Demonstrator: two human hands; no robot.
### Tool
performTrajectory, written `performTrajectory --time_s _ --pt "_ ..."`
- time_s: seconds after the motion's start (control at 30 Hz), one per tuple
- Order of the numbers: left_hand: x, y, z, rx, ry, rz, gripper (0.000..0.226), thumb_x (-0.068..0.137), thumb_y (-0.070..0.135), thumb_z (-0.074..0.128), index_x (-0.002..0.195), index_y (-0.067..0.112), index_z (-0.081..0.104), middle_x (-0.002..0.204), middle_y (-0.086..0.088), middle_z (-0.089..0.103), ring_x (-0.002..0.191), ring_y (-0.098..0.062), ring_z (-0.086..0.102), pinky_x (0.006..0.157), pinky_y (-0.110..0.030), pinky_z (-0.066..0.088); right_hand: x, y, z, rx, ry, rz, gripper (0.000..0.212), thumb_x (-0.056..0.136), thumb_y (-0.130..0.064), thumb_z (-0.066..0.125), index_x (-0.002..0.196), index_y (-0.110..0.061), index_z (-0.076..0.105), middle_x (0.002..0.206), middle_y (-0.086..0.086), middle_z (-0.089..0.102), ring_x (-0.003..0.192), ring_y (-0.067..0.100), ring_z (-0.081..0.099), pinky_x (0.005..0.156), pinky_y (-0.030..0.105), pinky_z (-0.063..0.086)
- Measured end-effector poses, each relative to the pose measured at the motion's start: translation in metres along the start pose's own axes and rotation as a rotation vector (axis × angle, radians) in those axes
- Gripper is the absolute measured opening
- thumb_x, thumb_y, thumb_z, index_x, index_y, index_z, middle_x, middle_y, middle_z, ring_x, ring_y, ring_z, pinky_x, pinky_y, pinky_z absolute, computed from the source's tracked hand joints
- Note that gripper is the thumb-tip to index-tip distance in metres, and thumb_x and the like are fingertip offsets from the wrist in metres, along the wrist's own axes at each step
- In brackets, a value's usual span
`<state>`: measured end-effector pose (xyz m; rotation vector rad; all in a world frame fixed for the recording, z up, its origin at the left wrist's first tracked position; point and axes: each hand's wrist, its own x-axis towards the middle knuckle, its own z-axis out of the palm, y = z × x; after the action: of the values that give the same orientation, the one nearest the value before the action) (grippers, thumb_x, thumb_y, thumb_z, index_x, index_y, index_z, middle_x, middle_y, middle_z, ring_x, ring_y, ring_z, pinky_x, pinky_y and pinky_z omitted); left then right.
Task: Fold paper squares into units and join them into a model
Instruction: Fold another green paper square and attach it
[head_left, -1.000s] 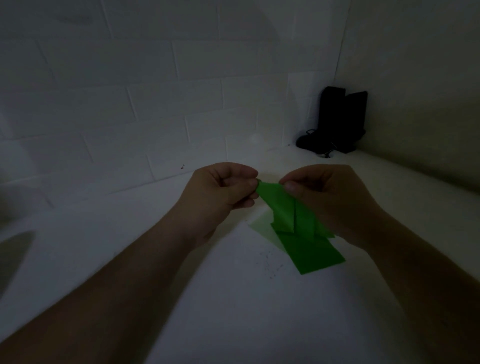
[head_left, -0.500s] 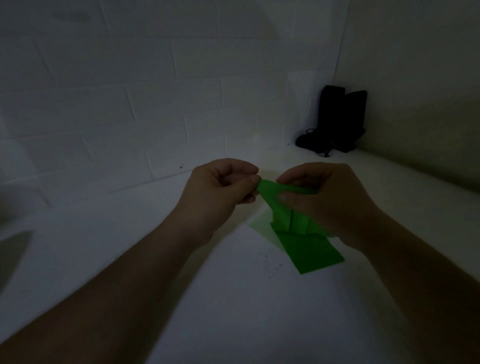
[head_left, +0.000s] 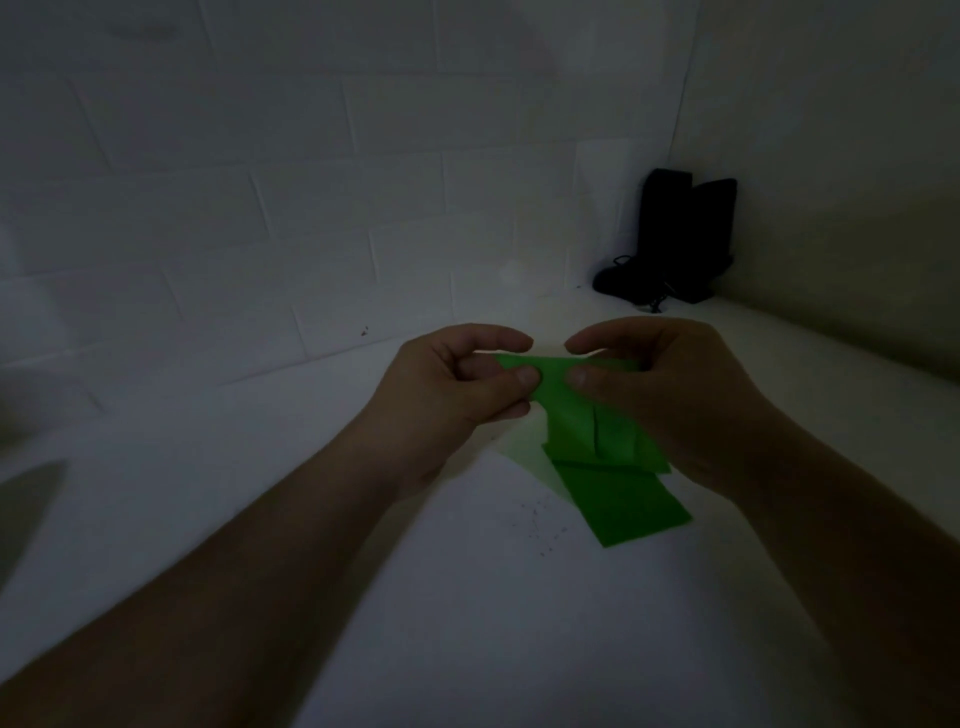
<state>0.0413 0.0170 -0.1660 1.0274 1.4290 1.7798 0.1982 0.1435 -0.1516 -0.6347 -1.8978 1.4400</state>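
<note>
A folded green paper unit (head_left: 582, 415) is held just above the white table (head_left: 467, 623) in dim light. My left hand (head_left: 457, 395) pinches its upper left corner between thumb and forefinger. My right hand (head_left: 670, 395) grips its upper right part, thumb on top, and covers the paper's right side. Below them more green paper (head_left: 628, 506) lies flat on the table, partly under the held unit; I cannot tell whether the two are joined.
A white brick wall (head_left: 260, 208) runs along the far side and a plain wall (head_left: 831, 156) on the right. A black object with a cord (head_left: 675, 239) stands in the far right corner. Small dark specks (head_left: 540, 525) dot the table by the paper.
The top edge of the green unit has been bent over toward me. My right thumb slid left along it, closer to my left thumb. Both hands rose slightly.
</note>
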Motion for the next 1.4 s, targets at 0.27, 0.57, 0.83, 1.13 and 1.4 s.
performTrajectory --time_s 0.27,0.57,0.83,1.13,1.4 --pt "-0.0011 0.0033 0.0000 -0.014 0.032 -0.017 0.015 0.083 -0.004 0.074 0.090 0.009 0.072 0.070 -0.009 0.071 0.070 -0.018 0.072 0.071 -0.029 0.063 -0.0010 -0.0010 0.0003 0.022 0.004 -0.024 0.024 0.082 0.003 0.076 0.086 -0.020 0.079 0.086 -0.003 0.078 0.076 0.010 0.075 0.064 0.021 0.060" --pt "-0.0024 0.0042 0.0015 0.024 0.039 -0.008 0.014 0.083 -0.004 0.075 0.089 0.008 0.073 0.073 -0.011 0.074 0.070 -0.019 0.074 0.068 -0.028 0.063 0.0013 -0.0005 0.0002 -0.073 0.008 -0.029 0.019 0.086 -0.005 0.075 0.083 -0.024 0.078 0.086 -0.009 0.077 0.079 0.004 0.072 0.064 0.013 0.055" --pt "-0.0022 0.0030 0.0031 0.046 0.039 0.022 0.014 0.086 -0.004 0.073 0.091 0.010 0.075 0.073 -0.013 0.068 0.069 -0.018 0.070 0.070 -0.028 0.062 -0.0001 0.0011 0.0014 -0.138 0.008 -0.090 0.020 0.087 -0.008 0.075 0.086 -0.028 0.077 0.089 -0.014 0.077 0.086 0.001 0.071 0.074 0.016 0.056" --pt "-0.0014 0.0013 0.0023 0.076 0.049 0.026 0.013 0.085 -0.003 0.075 0.090 0.009 0.076 0.084 -0.030 0.067 0.070 -0.019 0.071 0.071 -0.028 0.063 -0.0006 -0.0011 0.0015 -0.129 0.028 -0.078 0.017 0.083 -0.005 0.078 0.083 -0.022 0.078 0.082 -0.012 0.076 0.079 0.000 0.071 0.066 0.008 0.052" --pt "-0.0031 0.0015 0.0029 0.141 0.033 0.081 0.013 0.085 -0.003 0.076 0.090 0.009 0.077 0.091 -0.040 0.064 0.071 -0.026 0.068 0.076 -0.032 0.063 -0.0025 -0.0014 0.0019 -0.124 0.008 -0.077 0.019 0.083 -0.005 0.078 0.088 -0.023 0.077 0.081 -0.006 0.077 0.077 0.005 0.072 0.068 0.014 0.056"
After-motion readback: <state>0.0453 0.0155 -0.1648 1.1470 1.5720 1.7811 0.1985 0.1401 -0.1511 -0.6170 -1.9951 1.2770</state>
